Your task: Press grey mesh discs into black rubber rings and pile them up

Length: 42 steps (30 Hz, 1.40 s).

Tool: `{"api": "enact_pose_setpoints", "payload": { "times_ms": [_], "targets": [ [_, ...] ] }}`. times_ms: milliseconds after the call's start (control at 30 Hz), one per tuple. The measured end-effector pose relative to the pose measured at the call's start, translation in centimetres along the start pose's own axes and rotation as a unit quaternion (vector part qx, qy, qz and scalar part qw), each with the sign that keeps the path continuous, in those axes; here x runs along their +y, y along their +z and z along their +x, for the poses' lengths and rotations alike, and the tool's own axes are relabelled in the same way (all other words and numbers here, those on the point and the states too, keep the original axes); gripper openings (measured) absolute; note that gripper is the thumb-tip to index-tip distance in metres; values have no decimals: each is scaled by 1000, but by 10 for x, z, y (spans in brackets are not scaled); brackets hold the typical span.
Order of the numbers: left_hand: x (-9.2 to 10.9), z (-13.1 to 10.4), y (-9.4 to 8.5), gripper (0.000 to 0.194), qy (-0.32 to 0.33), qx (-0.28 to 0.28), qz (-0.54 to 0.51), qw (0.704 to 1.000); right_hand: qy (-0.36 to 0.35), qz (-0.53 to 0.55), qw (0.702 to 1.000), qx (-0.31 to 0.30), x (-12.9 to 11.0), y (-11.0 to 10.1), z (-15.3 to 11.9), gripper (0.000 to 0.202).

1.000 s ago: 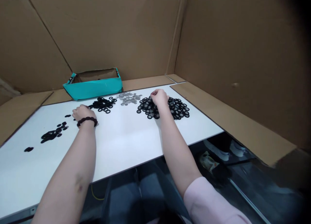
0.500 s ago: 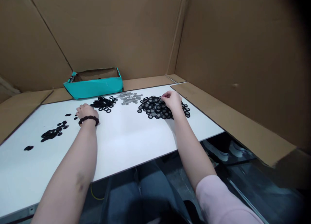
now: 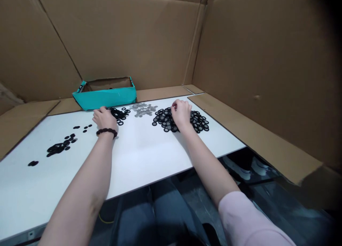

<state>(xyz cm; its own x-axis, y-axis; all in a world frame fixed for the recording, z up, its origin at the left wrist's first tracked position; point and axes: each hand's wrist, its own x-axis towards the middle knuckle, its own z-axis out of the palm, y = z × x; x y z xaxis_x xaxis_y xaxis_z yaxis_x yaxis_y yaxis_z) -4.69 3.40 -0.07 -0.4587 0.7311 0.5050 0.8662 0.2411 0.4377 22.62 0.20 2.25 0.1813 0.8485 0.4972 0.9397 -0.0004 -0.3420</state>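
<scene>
Two bare hands work over a white counter [image 3: 139,150], palms down and well apart. Left of centre, the left hand [image 3: 104,118], a dark beaded bracelet [image 3: 107,131] at its wrist, has its fingers bent and slightly parted at the left edge of a pile of black rings [image 3: 123,114], part of which it hides; how far it is open underneath, and whether it has hold of anything, I cannot tell. Right of centre, the right hand [image 3: 181,112] is over the large pile of black rings with grey centres [image 3: 162,120], its thumb and forefinger drawn in near each other, the other fingers curled; whether a piece is between the fingertips cannot be told. That large pile spreads out on both sides of the hand. Between the two piles, a little farther back, lie loose grey discs [image 3: 144,110]. Toward the left of the frame are a cluster of black pieces [image 3: 57,148], a few loose black discs [image 3: 85,128] and, nearest the left edge, a small black group [image 3: 33,163]. A teal box [image 3: 107,98], open at the top, sits at the counter's back edge in the upper left, before tall cardboard walls [image 3: 128,39]. A pale pink sleeve [image 3: 240,214] covers the right upper arm at lower right.
</scene>
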Motion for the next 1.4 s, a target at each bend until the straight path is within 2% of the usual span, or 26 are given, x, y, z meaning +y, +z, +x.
{"api": "enact_pose_setpoints", "payload": {
  "times_ms": [67, 167, 233, 367, 533, 667, 933, 1233, 1400],
  "targets": [
    [7, -4, 1, 35, 32, -29, 8, 999, -60, 7, 998, -21, -22, 4, -4, 20],
    [14, -9, 2, 35, 87, -56, 9, 995, -124, -13, 988, -93, -54, 20, -6, 22],
    [17, -11, 2, 35, 115, -61, 6, 991, -149, -33, 979, -137, -71, 35, -4, 25],
    [18, -12, 3, 37, 119, -49, 8, 992, -167, -70, 969, -167, -89, 59, 9, 30],
    [16, -11, 6, 37, 139, -58, 25, 988, -196, -90, 957, -194, -93, 73, 30, 33],
    [16, -13, 8, 37, 139, -67, 41, 987, -205, -102, 950, -211, -94, 79, 36, 32],
    [21, -17, 6, 41, 156, -70, 67, 983, -214, -97, 954, -188, -100, 85, 35, 26],
    [21, -18, 6, 42, 156, -65, 68, 983, -239, -97, 952, -163, -101, 92, 36, 32],
    [21, -18, 6, 43, 159, -63, 58, 984, -196, -87, 965, -149, -104, 86, 38, 32]
  ]
}}
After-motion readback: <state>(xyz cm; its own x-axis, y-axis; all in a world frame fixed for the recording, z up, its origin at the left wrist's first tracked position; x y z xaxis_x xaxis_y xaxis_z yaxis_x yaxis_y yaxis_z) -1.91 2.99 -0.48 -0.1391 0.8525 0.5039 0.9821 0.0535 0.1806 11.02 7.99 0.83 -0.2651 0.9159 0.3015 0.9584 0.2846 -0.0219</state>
